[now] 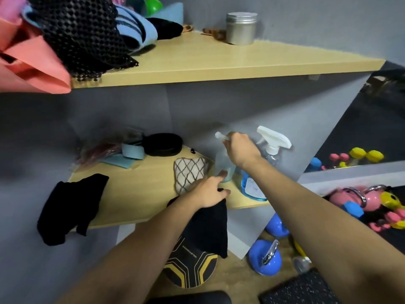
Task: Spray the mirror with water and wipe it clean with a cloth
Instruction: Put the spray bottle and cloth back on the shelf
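The right hand point(238, 148) is curled round the neck of a clear plastic spray bottle point(223, 163), just under its white nozzle; the bottle looks blurred, w/ its base near the lower shelf point(140, 194), a smooth pale wood-look board of triangle shape. The grip of the left hand point(210, 191) pinches a black cloth point(212, 227), soft and matte, which hangs down from the fingers in front of the shelf edge; the index finger reaches fwd and is at the bottle's base. So bottle is just above and right of the left hand, cloth directly under it.

Just beside, at the right, stands a 2nd spray bottle point(263, 172), clear w/ blue liquid and a white trigger head. Behind the left hand lies a beige pad w/ diamond line pattern point(188, 172). Another black cloth point(70, 207) drapes over the shelf's left front edge. On the upper shelf point(219, 64) stands a round metal tin point(241, 28) w/ ribbed lid. The mirror point(359, 137) is at right and reflects coloured dumbbells.
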{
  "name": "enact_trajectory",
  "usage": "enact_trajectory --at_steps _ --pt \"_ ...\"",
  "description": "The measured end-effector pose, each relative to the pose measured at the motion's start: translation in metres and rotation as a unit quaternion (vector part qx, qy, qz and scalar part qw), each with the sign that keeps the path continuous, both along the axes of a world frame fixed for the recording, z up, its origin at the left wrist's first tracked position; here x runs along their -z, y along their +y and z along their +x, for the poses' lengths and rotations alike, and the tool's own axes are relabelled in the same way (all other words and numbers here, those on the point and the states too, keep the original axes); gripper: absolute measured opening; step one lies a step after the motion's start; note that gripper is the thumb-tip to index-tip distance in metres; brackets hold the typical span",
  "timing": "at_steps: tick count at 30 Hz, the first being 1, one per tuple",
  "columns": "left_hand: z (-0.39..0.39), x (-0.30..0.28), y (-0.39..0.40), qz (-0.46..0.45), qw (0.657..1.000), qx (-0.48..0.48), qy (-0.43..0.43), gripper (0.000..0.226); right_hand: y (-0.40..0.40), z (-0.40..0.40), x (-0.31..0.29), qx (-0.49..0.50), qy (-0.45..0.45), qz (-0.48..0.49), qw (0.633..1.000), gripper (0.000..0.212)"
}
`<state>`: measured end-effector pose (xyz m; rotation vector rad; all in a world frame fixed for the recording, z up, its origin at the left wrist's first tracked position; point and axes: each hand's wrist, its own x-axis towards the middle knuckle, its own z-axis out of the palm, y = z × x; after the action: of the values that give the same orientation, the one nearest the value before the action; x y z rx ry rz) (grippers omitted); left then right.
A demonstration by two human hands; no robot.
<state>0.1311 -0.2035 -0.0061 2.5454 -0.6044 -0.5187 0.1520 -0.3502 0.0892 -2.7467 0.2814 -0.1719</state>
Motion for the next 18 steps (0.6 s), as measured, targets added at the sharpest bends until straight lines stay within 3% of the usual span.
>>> enact_trajectory --at_steps 11,15,18 --pt "0.007 -0.012 0.015 -0.044 0.999 0.003 -0.018 0.077 0.007 0.003 -0.009 0.001 0.006 -0.036 0.999 0.031" --pt "0.009 -0.027 0.036 -0.122 0.992 -0.028 0.0 0.072 0.03 -0.012 -0.033 0.024 0.041 -0.075 0.996 0.036" --pt "0.014 -0.034 0.06 -0.192 0.979 -0.064 0.03 0.072 0.059 -0.038 -0.041 0.014 0.001 -0.118 0.993 0.041"
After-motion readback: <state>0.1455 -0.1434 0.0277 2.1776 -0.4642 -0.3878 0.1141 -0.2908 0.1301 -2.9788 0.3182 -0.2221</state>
